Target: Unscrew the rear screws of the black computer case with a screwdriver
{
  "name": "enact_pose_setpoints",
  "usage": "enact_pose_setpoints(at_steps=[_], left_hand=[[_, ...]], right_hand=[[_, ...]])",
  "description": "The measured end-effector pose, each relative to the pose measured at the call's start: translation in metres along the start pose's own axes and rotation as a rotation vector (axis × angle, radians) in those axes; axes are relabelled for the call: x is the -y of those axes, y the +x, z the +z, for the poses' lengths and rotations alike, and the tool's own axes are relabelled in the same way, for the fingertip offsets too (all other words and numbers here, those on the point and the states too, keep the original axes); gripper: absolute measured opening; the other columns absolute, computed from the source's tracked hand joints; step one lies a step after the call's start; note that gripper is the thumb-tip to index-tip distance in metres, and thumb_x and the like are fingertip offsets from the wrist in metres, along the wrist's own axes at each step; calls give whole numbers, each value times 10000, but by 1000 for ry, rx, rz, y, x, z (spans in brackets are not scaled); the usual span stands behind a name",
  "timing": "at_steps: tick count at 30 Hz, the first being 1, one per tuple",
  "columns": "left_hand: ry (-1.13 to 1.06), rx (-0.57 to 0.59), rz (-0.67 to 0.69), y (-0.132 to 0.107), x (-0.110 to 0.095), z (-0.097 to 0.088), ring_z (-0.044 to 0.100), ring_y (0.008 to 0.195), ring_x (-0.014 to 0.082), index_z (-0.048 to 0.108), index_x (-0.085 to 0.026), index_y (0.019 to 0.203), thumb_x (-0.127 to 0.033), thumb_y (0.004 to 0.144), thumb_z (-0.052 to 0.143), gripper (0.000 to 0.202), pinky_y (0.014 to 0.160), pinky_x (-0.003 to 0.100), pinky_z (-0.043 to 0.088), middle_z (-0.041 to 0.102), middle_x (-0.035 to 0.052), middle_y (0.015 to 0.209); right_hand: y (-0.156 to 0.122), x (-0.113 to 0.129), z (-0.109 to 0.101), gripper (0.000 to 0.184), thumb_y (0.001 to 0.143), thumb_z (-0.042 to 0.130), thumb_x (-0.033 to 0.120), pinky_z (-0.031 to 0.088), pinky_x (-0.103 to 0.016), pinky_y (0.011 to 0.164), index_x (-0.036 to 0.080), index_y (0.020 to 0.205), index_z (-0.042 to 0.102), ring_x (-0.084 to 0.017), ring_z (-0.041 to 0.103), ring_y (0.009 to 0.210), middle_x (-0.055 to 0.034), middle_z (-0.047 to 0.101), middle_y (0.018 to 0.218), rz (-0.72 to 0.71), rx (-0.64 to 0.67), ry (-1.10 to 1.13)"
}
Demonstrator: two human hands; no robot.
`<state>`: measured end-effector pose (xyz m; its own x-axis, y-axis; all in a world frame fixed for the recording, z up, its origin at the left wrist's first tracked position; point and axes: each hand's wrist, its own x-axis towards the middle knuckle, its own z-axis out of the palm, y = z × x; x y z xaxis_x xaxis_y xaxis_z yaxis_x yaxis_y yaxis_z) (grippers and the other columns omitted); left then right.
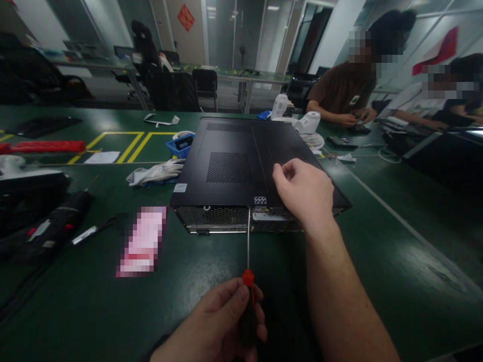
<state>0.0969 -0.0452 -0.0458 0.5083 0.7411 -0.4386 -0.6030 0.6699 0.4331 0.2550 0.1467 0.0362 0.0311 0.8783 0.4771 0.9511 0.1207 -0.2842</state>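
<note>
A black desktop computer case (234, 146) lies flat on the green table, its rear panel with ports and metal grille facing me. My left hand (226, 317) is wrapped round the dark handle of a red-collared screwdriver (248, 246). The long shaft points away from me, and its tip meets the upper edge of the rear panel near the middle. My right hand (305, 193) rests on the case's near right top with its fingers curled in. Whatever those fingers may hold is hidden.
White work gloves (156, 173) and a blue bin (181, 145) sit left of the case. Nearer are a pink blurred sheet (143, 241) and a black power tool (56, 221) with a cable. Small white fans (309, 130) stand behind. Two people work at the far right.
</note>
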Motion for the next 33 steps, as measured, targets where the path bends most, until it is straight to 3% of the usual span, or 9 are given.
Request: enact_pose_setpoints(at_steps=[6, 9, 13, 17, 25, 33], left_hand=[[-10, 1, -55, -1, -1, 0, 679, 785, 160, 671, -155, 975, -483, 880, 714, 344, 584, 241, 508, 674, 57, 896], [-4, -7, -89, -1, -2, 0, 655, 722, 132, 677, -166, 1010, -514, 880, 703, 372, 536, 208, 456, 654, 39, 853], [5, 5, -47, 1, -2, -2, 613, 667, 107, 687, -155, 1045, -551, 846, 728, 446, 513, 193, 437, 630, 27, 813], [17, 13, -17, 2, 0, -2, 602, 636, 108, 667, -167, 1018, -482, 840, 760, 374, 490, 197, 444, 629, 15, 784], [-44, 14, -32, -2, -2, 1, 660, 750, 144, 704, -145, 1004, -474, 917, 669, 342, 542, 215, 481, 666, 65, 877], [1, -25, -13, 0, 0, 0, 605, 675, 102, 720, -150, 1079, -517, 824, 766, 450, 482, 176, 440, 604, 24, 814]], right_hand=[[0, 1, 0, 326, 947, 532, 485, 314, -326, 624, 239, 786, 674, -225, 615, 746, -53, 720, 802, 5, 6, -4], [0, 1, -1, 321, 943, 537, 482, 296, -323, 616, 244, 778, 677, -218, 601, 728, -50, 724, 803, 8, 2, -5], [1, 1, 0, 322, 936, 545, 486, 270, -318, 604, 244, 772, 680, -212, 591, 713, -47, 723, 793, 12, 1, -6], [0, 1, 0, 319, 936, 548, 487, 276, -314, 611, 243, 782, 684, -209, 587, 713, -45, 721, 795, 10, -1, -8], [1, 2, 0, 322, 937, 543, 490, 261, -317, 604, 246, 782, 685, -211, 592, 720, -40, 718, 794, 13, 3, -6], [0, 1, 1, 320, 934, 541, 485, 252, -319, 600, 244, 786, 691, -202, 575, 706, -44, 717, 791, 6, -7, -2]])
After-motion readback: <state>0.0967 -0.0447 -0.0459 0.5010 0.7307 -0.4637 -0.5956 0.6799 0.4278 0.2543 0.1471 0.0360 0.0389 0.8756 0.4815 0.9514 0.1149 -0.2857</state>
